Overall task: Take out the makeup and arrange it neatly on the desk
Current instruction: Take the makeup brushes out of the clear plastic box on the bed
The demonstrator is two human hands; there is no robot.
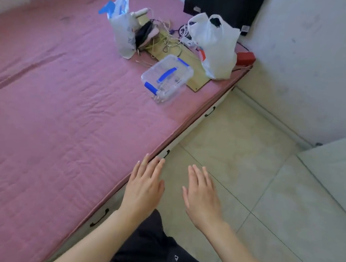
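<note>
A clear plastic box [166,77] with a blue handle and blue clips sits closed on the pink mattress [50,103], near its right edge. What is inside it is too blurred to tell. My left hand [143,187] hovers flat over the mattress edge, fingers straight, holding nothing. My right hand [201,198] is beside it over the tiled floor, palm down, fingers straight and empty. Both hands are well short of the box.
Behind the box lie a wooden board [198,79], a tangle of cables [168,40], a grey-blue bag [122,29], a white plastic bag [216,46] and a red box [246,58]. Drawer handles [98,220] line the bed base. Tiled floor [251,163] lies to the right.
</note>
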